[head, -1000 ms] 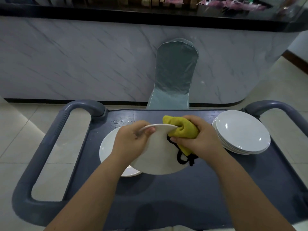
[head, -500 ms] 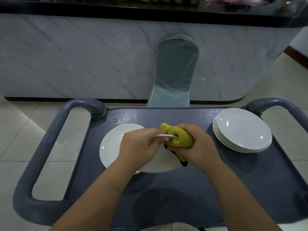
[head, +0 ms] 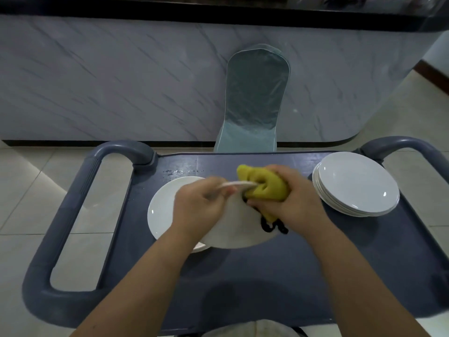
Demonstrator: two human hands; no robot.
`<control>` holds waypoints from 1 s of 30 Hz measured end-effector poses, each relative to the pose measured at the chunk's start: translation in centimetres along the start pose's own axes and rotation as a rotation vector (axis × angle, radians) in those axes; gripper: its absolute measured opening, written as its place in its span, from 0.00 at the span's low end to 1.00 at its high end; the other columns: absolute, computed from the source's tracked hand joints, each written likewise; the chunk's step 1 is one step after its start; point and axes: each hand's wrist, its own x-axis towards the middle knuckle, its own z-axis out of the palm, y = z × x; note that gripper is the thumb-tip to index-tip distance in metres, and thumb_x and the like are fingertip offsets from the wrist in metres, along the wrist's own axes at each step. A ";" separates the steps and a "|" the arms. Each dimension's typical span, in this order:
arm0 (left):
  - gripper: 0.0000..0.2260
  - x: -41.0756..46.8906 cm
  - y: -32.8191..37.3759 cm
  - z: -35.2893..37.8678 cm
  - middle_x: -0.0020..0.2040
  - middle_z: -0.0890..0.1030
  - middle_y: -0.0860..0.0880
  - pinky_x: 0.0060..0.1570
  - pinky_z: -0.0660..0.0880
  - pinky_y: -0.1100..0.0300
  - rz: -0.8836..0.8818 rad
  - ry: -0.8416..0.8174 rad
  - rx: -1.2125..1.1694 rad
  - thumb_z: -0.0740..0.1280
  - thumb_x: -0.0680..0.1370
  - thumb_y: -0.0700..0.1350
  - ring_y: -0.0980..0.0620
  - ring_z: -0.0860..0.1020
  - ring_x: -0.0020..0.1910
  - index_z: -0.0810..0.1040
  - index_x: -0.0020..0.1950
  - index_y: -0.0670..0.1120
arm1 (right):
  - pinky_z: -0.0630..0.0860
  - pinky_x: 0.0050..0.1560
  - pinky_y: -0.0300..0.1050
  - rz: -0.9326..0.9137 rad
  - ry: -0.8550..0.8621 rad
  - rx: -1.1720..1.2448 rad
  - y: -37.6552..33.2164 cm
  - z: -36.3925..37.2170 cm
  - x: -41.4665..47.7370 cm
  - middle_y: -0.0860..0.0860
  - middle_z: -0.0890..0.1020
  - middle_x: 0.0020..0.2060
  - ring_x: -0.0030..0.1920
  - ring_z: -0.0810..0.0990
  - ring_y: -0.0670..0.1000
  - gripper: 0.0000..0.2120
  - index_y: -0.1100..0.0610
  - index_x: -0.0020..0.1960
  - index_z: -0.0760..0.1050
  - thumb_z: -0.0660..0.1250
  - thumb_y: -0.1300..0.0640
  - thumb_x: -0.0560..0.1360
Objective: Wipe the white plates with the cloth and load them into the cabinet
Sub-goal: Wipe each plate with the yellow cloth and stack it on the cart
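A grey cart (head: 267, 276) stands on a pale tiled floor (head: 24, 190) before a marble counter (head: 121, 81) and a covered chair (head: 255, 93). Over its dark top, the left hand's (head: 199, 203) fingers grip a tilted plate (head: 238, 227) above a second plate (head: 162, 210). The right hand's (head: 298, 200) fingers clutch the cloth (head: 264, 186) against its rim. A stack (head: 357, 183) sits to the right.

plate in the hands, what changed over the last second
The plate dipped flatter, then tipped back up, with the cloth rubbing its far rim. Left hand kept holding the plate, right hand the cloth. The stack and the lower plate stayed put.
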 end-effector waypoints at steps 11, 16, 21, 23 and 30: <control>0.07 -2.9 -0.1 1.3 0.42 0.82 0.59 0.41 0.74 0.70 -0.514 0.166 -0.433 0.64 0.78 0.57 0.60 0.79 0.42 0.77 0.50 0.55 | 0.80 0.43 0.46 0.433 0.435 0.818 4.2 1.2 -4.2 0.53 0.85 0.48 0.48 0.83 0.53 0.26 0.52 0.53 0.80 0.81 0.54 0.56; 0.12 1.6 -0.1 -0.9 0.50 0.81 0.60 0.45 0.72 0.74 -0.220 -0.128 -0.207 0.64 0.75 0.62 0.64 0.78 0.50 0.73 0.57 0.63 | 0.80 0.41 0.42 0.272 0.242 0.531 3.6 -2.0 -3.4 0.49 0.85 0.45 0.45 0.84 0.49 0.22 0.48 0.49 0.81 0.82 0.51 0.56; 0.07 1.6 0.5 0.0 0.37 0.79 0.61 0.36 0.68 0.73 -0.194 -0.083 -0.086 0.62 0.77 0.56 0.63 0.76 0.39 0.77 0.41 0.60 | 0.79 0.42 0.39 0.254 0.098 0.397 2.8 -2.5 -3.0 0.46 0.85 0.45 0.46 0.84 0.47 0.23 0.43 0.50 0.80 0.81 0.49 0.56; 0.08 1.0 0.7 0.1 0.35 0.78 0.56 0.34 0.69 0.68 -0.096 -0.076 -0.004 0.62 0.77 0.55 0.56 0.75 0.36 0.77 0.41 0.56 | 0.77 0.41 0.34 0.215 0.052 0.203 2.5 -3.2 -2.7 0.40 0.83 0.45 0.45 0.82 0.41 0.23 0.39 0.49 0.79 0.82 0.49 0.57; 0.11 1.2 2.5 0.8 0.33 0.81 0.55 0.34 0.75 0.57 0.197 -0.061 0.190 0.64 0.76 0.54 0.52 0.78 0.32 0.84 0.42 0.52 | 0.73 0.46 0.32 0.052 0.004 -0.069 0.6 -2.1 -1.2 0.37 0.81 0.47 0.49 0.79 0.39 0.26 0.40 0.54 0.76 0.77 0.38 0.58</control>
